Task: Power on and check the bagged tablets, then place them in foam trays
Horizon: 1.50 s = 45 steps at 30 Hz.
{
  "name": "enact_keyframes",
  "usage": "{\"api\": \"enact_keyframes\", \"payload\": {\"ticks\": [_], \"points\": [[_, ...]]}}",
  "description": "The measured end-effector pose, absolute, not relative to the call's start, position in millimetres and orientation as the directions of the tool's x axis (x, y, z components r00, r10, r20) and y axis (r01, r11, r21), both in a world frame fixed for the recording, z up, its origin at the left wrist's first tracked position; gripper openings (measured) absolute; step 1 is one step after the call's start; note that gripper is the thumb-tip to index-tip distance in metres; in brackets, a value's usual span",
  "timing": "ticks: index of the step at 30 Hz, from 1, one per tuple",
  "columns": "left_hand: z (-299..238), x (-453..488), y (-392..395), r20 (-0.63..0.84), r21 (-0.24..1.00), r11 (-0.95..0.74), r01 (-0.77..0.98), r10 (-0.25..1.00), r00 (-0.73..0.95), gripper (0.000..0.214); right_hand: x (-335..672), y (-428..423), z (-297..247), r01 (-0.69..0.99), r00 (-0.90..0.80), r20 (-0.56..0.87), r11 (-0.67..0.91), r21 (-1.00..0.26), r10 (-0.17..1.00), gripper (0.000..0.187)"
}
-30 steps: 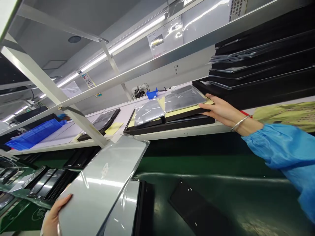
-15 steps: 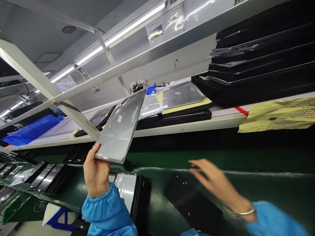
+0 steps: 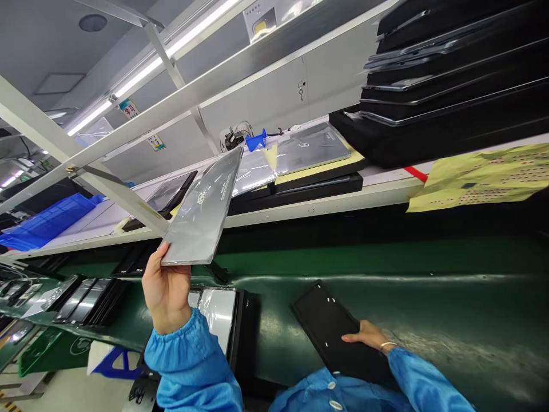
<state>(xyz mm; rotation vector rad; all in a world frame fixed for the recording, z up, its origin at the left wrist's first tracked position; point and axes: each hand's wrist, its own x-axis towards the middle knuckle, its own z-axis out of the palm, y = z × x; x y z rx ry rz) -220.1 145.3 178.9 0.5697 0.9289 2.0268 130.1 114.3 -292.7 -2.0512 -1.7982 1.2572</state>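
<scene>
glossy dark-green worktop (image 3: 429, 309) below a long white shelf (image 3: 321, 209), with a white metal frame (image 3: 118, 197) slanting across in front. pointing up and to the right, long axis running diagonally from low left to high right: a thin, flat, silver-grey rectangular panel (image 3: 199, 223). held in mid-air over the worktop, overlapping the shelf edge in view. situated above and to the right of the bare left hand (image 3: 167, 289), pinched only at the lower-left corner, thumb on the near face, other fingers mostly out of sight behind. smooth and faintly shiny in look, with a small pale emblem near the middle and tiny pale lettering towards the right edge. lower and farther right, bare right hand (image 3: 364, 336) at a flat black rectangular tray (image 3: 319, 320) with small white marks, lying aslant on the worktop; thumb stretched over the upper face, fingers hidden, cannot tell whether gripping or merely resting. below the left hand, partly behind the bright blue left sleeve (image 3: 193, 366), film-wrapped silver-grey panels (image 3: 219, 312).
</scene>
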Motion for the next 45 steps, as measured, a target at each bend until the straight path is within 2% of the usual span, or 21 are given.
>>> {"api": "enact_keyframes", "payload": {"ticks": [2, 4, 6, 8, 11, 13, 15, 16, 17, 21, 27, 34, 40, 45], "points": [[175.5, -220.9, 144.0, 0.034, 0.783, -0.378, -0.493, 0.818, -0.574, 0.023, 146.1, 105.4, -289.0, 0.739, -0.054, -0.489, -0.294, -0.605, 0.871, 0.023], [173.9, -218.6, 142.7, -0.018, 0.777, -0.363, -0.514, 0.804, -0.594, 0.023, 156.4, 95.7, -279.2, 0.751, 0.024, -0.464, -0.323, -0.576, 0.886, 0.021], [173.7, -214.3, 141.7, -0.053, 0.766, -0.353, -0.537, 0.798, -0.601, 0.026, 161.3, 92.2, -260.1, 0.769, 0.12, -0.402, -0.341, -0.54, 0.908, 0.021], [173.9, -210.2, 141.7, -0.054, 0.77, -0.345, -0.536, 0.802, -0.595, 0.026, 164.3, 100.6, -226.5, 0.778, 0.147, -0.293, -0.293, -0.555, 0.945, 0.026], [173.1, -207.1, 144.4, -0.027, 0.777, -0.351, -0.523, 0.811, -0.584, 0.027, 173.5, 136.3, -142.3, 0.749, 0.047, -0.01, -0.042, -0.661, 0.999, 0.036], [171.5, -206.8, 147.8, -0.019, 0.762, -0.352, -0.544, 0.828, -0.561, 0.027, 184.4, 168.9, -71.4, 0.735, 0.065, 0.225, 0.106, -0.67, 0.972, 0.047], [169.2, -206.8, 151.6, -0.006, 0.743, -0.35, -0.57, 0.849, -0.529, 0.027, 195.7, 202.6, -3.9, 0.746, 0.197, 0.569, 0.255, -0.615, 0.798, 0.043], [168.2, -206.7, 153.4, 0.008, 0.739, -0.351, -0.575, 0.858, -0.514, 0.026, 200.0, 218.5, 24.3, 0.756, 0.231, 0.652, 0.289, -0.587, 0.722, 0.042], [167.3, -206.5, 155.3, 0.02, 0.739, -0.352, -0.574, 0.864, -0.504, 0.025, 202.9, 233.3, 47.2, 0.753, 0.242, 0.674, 0.304, -0.584, 0.698, 0.043], [167.3, -205.9, 162.6, 0.037, 0.742, -0.357, -0.567, 0.867, -0.497, 0.023, 200.5, 276.4, 89.5, 0.645, 0.288, 0.49, 0.211, -0.734, 0.823, 0.039], [170.1, -207.6, 184.0, 0.052, 0.719, -0.374, -0.586, 0.869, -0.492, 0.027, 193.2, 283.3, 101.8, 0.59, 0.271, 0.407, 0.183, -0.786, 0.872, 0.046], [169.1, -201.4, 228.6, 0.17, 0.716, -0.395, -0.576, 0.899, -0.405, 0.023, 200.4, 284.3, 153.4, 0.504, 0.236, 0.124, -0.012, -0.863, 0.964, 0.026], [163.9, -193.6, 254.6, 0.175, 0.684, -0.386, -0.619, 0.91, -0.375, 0.02, 190.0, 296.4, 184.6, 0.271, 0.215, -0.157, -0.213, -0.939, 0.964, 0.027], [159.3, -189.4, 278.6, 0.247, 0.672, -0.398, -0.625, 0.916, -0.317, 0.012, 182.6, 301.8, 187.7, 0.215, 0.246, -0.235, -0.289, -0.933, 0.94, 0.03]]}}
